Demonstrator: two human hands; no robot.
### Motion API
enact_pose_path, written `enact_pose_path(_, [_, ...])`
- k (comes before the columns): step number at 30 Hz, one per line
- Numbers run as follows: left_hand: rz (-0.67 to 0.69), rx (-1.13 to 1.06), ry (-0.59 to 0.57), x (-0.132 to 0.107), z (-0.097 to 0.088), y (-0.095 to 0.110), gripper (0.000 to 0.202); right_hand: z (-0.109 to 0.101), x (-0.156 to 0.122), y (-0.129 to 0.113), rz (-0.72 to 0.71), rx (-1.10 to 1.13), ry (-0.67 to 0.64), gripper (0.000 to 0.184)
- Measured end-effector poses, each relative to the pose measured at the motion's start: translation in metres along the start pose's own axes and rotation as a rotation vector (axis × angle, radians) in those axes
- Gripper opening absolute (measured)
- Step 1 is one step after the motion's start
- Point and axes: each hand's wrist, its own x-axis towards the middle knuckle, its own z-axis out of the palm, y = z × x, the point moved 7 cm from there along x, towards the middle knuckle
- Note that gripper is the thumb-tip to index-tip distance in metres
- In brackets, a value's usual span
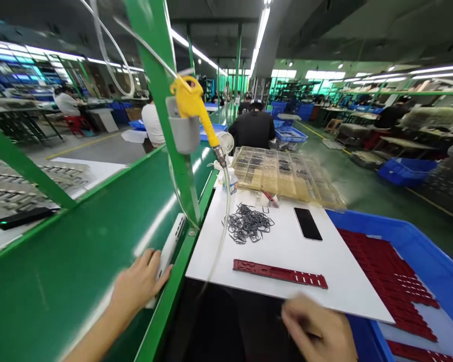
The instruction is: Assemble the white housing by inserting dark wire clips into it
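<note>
My left hand point(138, 284) reaches onto the green conveyor belt point(79, 251) and rests on the near end of a long white strip point(169, 249) lying along the belt's edge; its fingers curl round the strip. My right hand point(317, 329) is low at the near edge of the white board point(287, 241), blurred by motion, with fingers bent; what they hold is not visible. A dark red perforated strip point(280, 273) lies flat on the board just beyond it. A heap of small grey wire clips point(248, 222) sits farther back.
A black phone point(307, 223) lies on the board. A clear compartment tray point(283, 176) stands behind. A blue bin point(430, 256) holds red strips at right. A yellow air gun point(194, 108) hangs from a green post point(162, 90). Seated people work ahead.
</note>
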Motion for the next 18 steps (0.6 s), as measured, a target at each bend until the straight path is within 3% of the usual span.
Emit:
enact_pose_path(2, [-0.128, 0.010, -0.139, -0.011, 0.007, -0.007, 0.057, -0.035, 0.059, -0.037, -0.041, 0.165, 0.235, 0.046])
enact_pose_path(4, [-0.188, -0.044, -0.271, -0.013, 0.009, -0.009, 0.049, -0.070, 0.137, -0.075, -0.055, 0.278, 0.384, 0.055])
enact_pose_path(6, [-0.184, -0.087, -0.312, -0.015, 0.001, -0.012, 0.036, -0.094, 0.217, -0.112, -0.023, 0.242, 0.375, 0.068])
enact_pose_path(8, [-0.170, -0.163, -0.261, -0.025, -0.014, -0.020, 0.036, -0.113, 0.279, -0.147, -0.022, 0.169, 0.302, 0.045])
enact_pose_path(10, [-0.186, -0.400, -0.161, -0.046, -0.027, -0.032, 0.045, -0.138, 0.311, -0.175, -0.035, 0.130, 0.289, 0.030])
enact_pose_path(12, [-0.254, -0.790, -0.090, -0.077, -0.032, -0.040, 0.056, -0.175, 0.311, -0.194, -0.046, 0.164, 0.385, 0.031])
enact_pose_path(15, [-0.365, -1.390, -0.150, -0.127, -0.023, -0.023, 0.059, -0.231, 0.258, -0.199, -0.069, 0.429, 0.573, 0.061])
enact_pose_path(16, [-0.389, -1.547, -0.176, -0.142, -0.019, -0.010, 0.059, -0.238, 0.231, -0.194, -0.068, 0.531, 0.562, 0.085])
enact_pose_path(18, [-0.451, -1.772, -0.238, -0.165, -0.008, 0.019, 0.070, -0.219, 0.171, -0.170, 0.030, 0.689, 0.333, 0.053])
